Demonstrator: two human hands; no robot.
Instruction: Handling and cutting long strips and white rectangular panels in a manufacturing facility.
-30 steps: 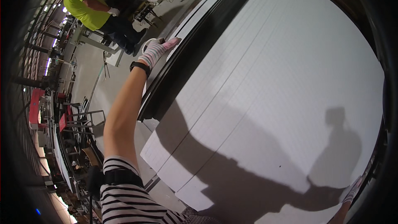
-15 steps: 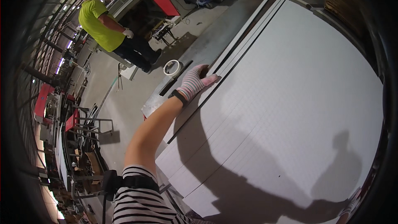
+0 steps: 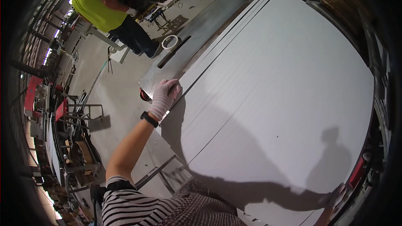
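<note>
Large white panels point(image 3: 268, 79) lie stacked before me, their long left edges forming narrow white strips with dark lines between. My left hand point(image 3: 164, 98), in a striped knit glove with a black band at the wrist, is at the near left corner. Its fingers are curled closed on the edge of a white panel. Far to the right, my right hand point(image 3: 337, 194), gloved as well, is at the near right edge of the panels. Its fingers are held together against that edge, and part of its grip is hidden. Shadows fall across the white surface.
Beyond the left edge is a grey metal table point(image 3: 205, 29) with a roll of tape point(image 3: 170, 42) and a dark flat bar point(image 3: 173, 52). A person in a yellow shirt point(image 3: 98, 4) stands at far left. Metal frames point(image 3: 83, 113) stand on the floor at left.
My left hand has drawn back along the left edge toward the near corner, its fingers curling. The gap between the edge strips has narrowed. My right hand shows more fully.
</note>
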